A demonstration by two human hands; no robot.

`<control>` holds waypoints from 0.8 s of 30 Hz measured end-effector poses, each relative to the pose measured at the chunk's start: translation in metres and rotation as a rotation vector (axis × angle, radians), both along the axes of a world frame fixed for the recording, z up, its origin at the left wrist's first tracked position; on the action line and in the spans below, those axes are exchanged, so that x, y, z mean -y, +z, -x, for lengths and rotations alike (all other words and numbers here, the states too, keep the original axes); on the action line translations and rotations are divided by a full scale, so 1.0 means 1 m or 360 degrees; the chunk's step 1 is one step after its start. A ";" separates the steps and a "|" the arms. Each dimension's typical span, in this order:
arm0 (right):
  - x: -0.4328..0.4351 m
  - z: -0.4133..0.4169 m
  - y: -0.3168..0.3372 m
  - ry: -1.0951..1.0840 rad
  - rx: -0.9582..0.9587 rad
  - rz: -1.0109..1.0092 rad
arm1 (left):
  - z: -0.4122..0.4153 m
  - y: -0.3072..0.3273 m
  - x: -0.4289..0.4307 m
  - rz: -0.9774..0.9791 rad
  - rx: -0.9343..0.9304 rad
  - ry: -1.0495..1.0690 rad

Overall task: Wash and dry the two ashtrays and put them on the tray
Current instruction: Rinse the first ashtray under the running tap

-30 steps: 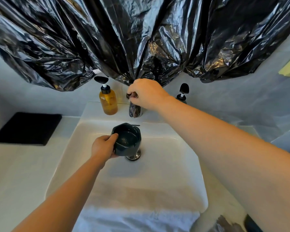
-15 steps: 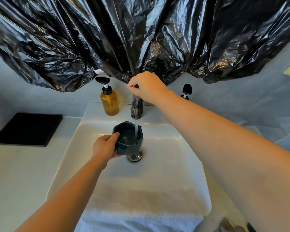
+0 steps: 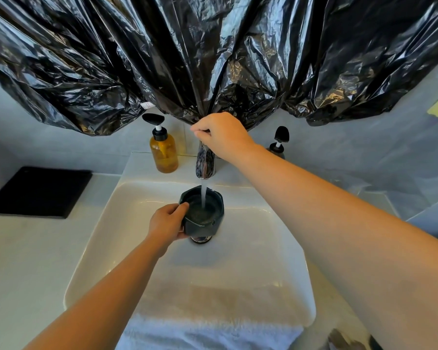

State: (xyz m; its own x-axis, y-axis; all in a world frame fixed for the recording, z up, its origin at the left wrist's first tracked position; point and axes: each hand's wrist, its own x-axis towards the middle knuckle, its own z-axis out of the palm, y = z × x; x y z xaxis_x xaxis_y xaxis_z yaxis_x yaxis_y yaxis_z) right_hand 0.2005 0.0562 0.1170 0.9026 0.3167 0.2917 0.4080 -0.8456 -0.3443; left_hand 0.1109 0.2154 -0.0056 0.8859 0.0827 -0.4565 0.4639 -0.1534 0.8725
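Observation:
My left hand (image 3: 167, 221) grips a dark green ashtray (image 3: 203, 216) by its left rim, holding it over the drain inside the white sink (image 3: 271, 261). A stream of water falls from the chrome tap (image 3: 205, 164) into the ashtray's bowl. My right hand (image 3: 221, 134) is curled over the top of the tap, fingers pinching its handle. A black tray (image 3: 37, 192) lies flat on the counter at the left. The second ashtray is not clearly in view; only a dark shape shows at the bottom right corner.
An amber pump bottle (image 3: 163, 150) stands left of the tap and a second pump dispenser (image 3: 278, 142) stands right of it, partly behind my right arm. Black plastic sheeting (image 3: 213, 54) hangs over the wall above. A white towel (image 3: 208, 334) drapes over the sink's front edge.
My right hand lifted the tap handle and water now runs into the ashtray. My left hand kept the ashtray under the spout.

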 end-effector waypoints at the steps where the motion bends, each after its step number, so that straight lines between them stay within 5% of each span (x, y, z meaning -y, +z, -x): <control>1: 0.002 0.003 0.000 0.0008 -0.0021 -0.0042 | 0.001 0.000 0.002 0.0028 0.0000 -0.0013; 9: 0.028 0.050 -0.022 -0.0077 0.0002 -0.0267 | 0.008 -0.006 0.001 0.0110 0.0017 -0.0038; 19: 0.045 0.086 -0.079 -0.0376 -0.0392 -0.0336 | -0.008 -0.011 -0.002 0.0117 0.0080 -0.0015; 24: 0.045 0.095 -0.123 -0.0555 -0.0673 -0.0756 | 0.000 -0.039 0.003 0.0163 0.0088 -0.0159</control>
State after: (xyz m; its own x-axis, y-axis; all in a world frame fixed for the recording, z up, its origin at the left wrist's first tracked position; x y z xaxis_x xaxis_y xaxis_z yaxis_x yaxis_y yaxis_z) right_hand 0.1058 0.0112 -0.0056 0.9940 -0.0844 -0.0699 -0.1073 -0.6220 -0.7757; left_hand 0.1107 0.2126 -0.0445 0.9113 -0.0519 -0.4085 0.4017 -0.1052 0.9097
